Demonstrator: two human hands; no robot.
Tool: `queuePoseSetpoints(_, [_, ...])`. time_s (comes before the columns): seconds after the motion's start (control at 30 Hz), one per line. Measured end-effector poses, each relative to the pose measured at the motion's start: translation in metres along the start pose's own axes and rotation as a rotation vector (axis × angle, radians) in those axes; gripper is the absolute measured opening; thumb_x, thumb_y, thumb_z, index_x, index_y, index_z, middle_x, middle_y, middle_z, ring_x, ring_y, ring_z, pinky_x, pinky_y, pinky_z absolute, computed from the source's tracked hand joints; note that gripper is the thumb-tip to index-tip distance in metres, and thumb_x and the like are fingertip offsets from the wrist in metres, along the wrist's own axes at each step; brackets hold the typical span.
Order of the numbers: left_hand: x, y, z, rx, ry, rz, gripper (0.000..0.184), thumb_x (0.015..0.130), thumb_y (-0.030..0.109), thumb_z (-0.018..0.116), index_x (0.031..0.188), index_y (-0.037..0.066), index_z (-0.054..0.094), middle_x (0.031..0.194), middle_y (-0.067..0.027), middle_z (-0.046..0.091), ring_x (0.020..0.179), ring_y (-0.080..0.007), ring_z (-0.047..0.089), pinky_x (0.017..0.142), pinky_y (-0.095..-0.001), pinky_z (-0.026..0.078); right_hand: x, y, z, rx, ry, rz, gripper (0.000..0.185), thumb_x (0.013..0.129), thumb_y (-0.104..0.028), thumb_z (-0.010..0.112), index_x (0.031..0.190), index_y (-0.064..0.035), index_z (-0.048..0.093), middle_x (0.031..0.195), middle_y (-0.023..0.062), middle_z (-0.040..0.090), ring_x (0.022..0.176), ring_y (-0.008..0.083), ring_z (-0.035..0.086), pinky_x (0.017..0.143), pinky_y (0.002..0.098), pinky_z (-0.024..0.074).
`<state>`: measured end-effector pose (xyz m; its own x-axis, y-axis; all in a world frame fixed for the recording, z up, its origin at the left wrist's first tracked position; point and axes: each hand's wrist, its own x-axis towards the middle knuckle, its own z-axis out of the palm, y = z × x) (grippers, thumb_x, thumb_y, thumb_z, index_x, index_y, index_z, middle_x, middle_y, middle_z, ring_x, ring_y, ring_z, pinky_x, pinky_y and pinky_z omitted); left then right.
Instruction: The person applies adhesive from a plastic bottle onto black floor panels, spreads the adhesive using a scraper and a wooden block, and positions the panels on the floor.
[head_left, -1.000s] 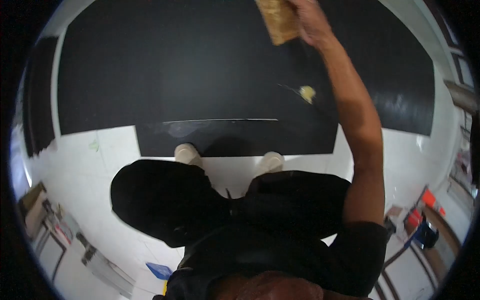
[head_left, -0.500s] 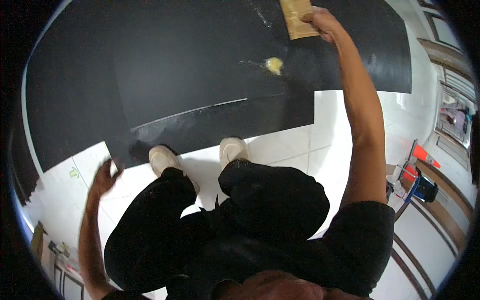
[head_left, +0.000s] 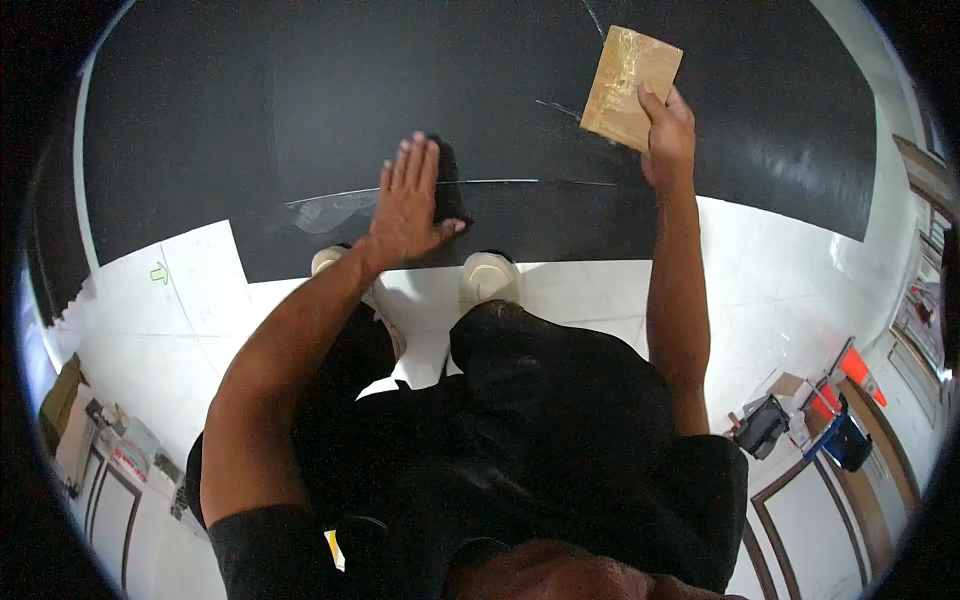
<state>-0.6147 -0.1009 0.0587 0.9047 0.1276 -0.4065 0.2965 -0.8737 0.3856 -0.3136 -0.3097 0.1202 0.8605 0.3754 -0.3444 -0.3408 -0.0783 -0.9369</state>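
Note:
My right hand (head_left: pixel 670 135) grips the lower right edge of a flat wooden block (head_left: pixel 632 88), its thumb on the face turned up to me. Shiny yellowish smears run down that face. The block is over a large black sheet (head_left: pixel 330 110) on the floor. My left hand (head_left: pixel 405 205) is stretched out with fingers extended and thumb apart, palm down at the sheet's near part. A dark shadow lies beside it; whether the palm touches the sheet I cannot tell. A thin pale line (head_left: pixel 490 182) passes behind the fingers, with a greyish smudge (head_left: pixel 335 210) to the left.
My shoes (head_left: pixel 490 278) are at the sheet's near edge, on white floor tiles (head_left: pixel 570 285). A green arrow mark (head_left: pixel 158 273) is on the tiles at left. Orange cones (head_left: pixel 862 375) and a blue-framed item (head_left: pixel 845 438) stand at right. Assorted items (head_left: pixel 130 450) are at lower left.
My left hand has swung from the left over the tiles onto the sheet's near part. My right hand has brought the block nearer, and the yellow blob on the sheet is now mostly hidden.

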Motion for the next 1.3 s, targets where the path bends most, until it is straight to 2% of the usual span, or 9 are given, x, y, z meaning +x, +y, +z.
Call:
queuePoseSetpoints(0.1, [0.019, -0.021, -0.025, 0.071, -0.085, -0.241, 0.148, 0.061, 0.09, 0.066, 0.159, -0.002, 0.004, 0.166, -0.0249, 0.004, 0.153, -0.0442, 0.004, 0.123, -0.0589, 0.012, -0.02, 0.006, 0.016, 0.091, -0.059, 0.102, 0.029, 0.098, -0.013, 0.061, 0.123, 0.002, 0.061, 0.107, 0.0096, 0.07, 0.091, 0.0188, 0.07, 0.083, 0.0342, 0.0558])
queuePoseSetpoints(0.2, [0.004, -0.024, -0.031, 0.203, -0.224, -0.187, 0.145, 0.063, 0.093, 0.061, 0.16, 0.003, 0.002, 0.167, -0.0199, 0.002, 0.155, -0.0364, 0.0, 0.126, -0.0551, 0.01, -0.029, 0.024, 0.028, 0.116, -0.073, 0.101, 0.035, 0.1, -0.015, 0.059, 0.13, 0.0027, 0.055, 0.107, 0.0132, 0.069, 0.092, 0.0198, 0.071, 0.084, 0.0368, 0.0577])
queuePoseSetpoints(0.43, [0.016, -0.006, -0.027, 0.144, -0.139, -0.233, 0.131, 0.071, 0.086, 0.062, 0.16, 0.006, 0.009, 0.167, -0.018, 0.008, 0.155, -0.0355, 0.006, 0.125, -0.0537, 0.013, -0.043, 0.033, 0.043, 0.327, 0.041, 0.134, 0.039, 0.099, -0.014, 0.059, 0.133, 0.0033, 0.053, 0.116, 0.0123, 0.066, 0.104, 0.0205, 0.067, 0.093, 0.0358, 0.0532])
queuePoseSetpoints(0.6, [0.06, 0.039, -0.003, 0.06, 0.117, 0.12, 0.114, 0.084, 0.078, 0.054, 0.158, 0.0, 0.018, 0.165, -0.0203, 0.017, 0.153, -0.0386, 0.017, 0.123, -0.0574, 0.013, -0.044, 0.042, 0.025, 0.37, 0.09, 0.121, 0.04, 0.099, -0.016, 0.058, 0.133, 0.0029, 0.05, 0.117, 0.0141, 0.064, 0.107, 0.0234, 0.066, 0.095, 0.0388, 0.0529])
queuePoseSetpoints(0.83, [0.041, 0.05, -0.005, 0.047, -0.034, 0.127, 0.107, 0.087, 0.078, 0.047, 0.157, 0.0, 0.022, 0.163, -0.0212, 0.024, 0.151, -0.0381, 0.022, 0.122, -0.0559, 0.017, -0.037, 0.004, 0.03, 0.359, 0.071, 0.039, 0.049, 0.101, -0.021, 0.057, 0.141, 0.0018, 0.04, 0.125, 0.0163, 0.059, 0.114, 0.0281, 0.063, 0.098, 0.0454, 0.0524])
queuePoseSetpoints(0.93, [0.04, 0.028, -0.045, -0.123, -0.187, 0.009, 0.103, 0.087, 0.071, 0.057, 0.156, 0.001, 0.026, 0.163, -0.0205, 0.024, 0.152, -0.0381, 0.02, 0.124, -0.0519, 0.016, -0.033, 0.005, 0.031, 0.4, 0.061, 0.034, 0.046, 0.103, -0.02, 0.054, 0.141, 0.0012, 0.041, 0.127, 0.0166, 0.057, 0.116, 0.0289, 0.062, 0.097, 0.0458, 0.0524])
queuePoseSetpoints(1.03, [0.028, -0.064, -0.025, -0.129, 0.2, -0.316, 0.106, 0.088, 0.075, 0.051, 0.156, 0.0, 0.023, 0.163, -0.0226, 0.021, 0.153, -0.04, 0.016, 0.124, -0.0544, 0.015, -0.036, 0.013, 0.028, 0.515, 0.063, 0.043, 0.044, 0.104, -0.02, 0.051, 0.141, 0.0021, 0.042, 0.127, 0.0164, 0.058, 0.116, 0.0295, 0.062, 0.098, 0.0473, 0.0519])
queuePoseSetpoints(1.1, [0.011, -0.112, -0.019, 0.048, 0.205, -0.495, 0.114, 0.086, 0.083, 0.043, 0.159, 0.001, 0.014, 0.166, -0.0207, 0.014, 0.154, -0.0369, 0.011, 0.125, -0.0523, 0.014, -0.034, 0.019, 0.016, 0.546, 0.118, 0.074, 0.044, 0.104, -0.02, 0.05, 0.141, 0.0023, 0.042, 0.128, 0.0167, 0.058, 0.117, 0.03, 0.062, 0.1, 0.0486, 0.0512])
queuePoseSetpoints(1.3, [-0.021, -0.099, -0.026, 0.081, 0.146, -0.44, 0.117, 0.082, 0.082, 0.053, 0.157, -0.001, 0.016, 0.164, -0.0234, 0.016, 0.152, -0.0406, 0.015, 0.121, -0.0554, 0.02, -0.016, 0.032, 0.0, 0.691, 0.1, 0.035, 0.044, 0.103, -0.019, 0.049, 0.141, 0.0028, 0.044, 0.132, 0.0185, 0.058, 0.122, 0.0332, 0.06, 0.105, 0.0518, 0.0488])
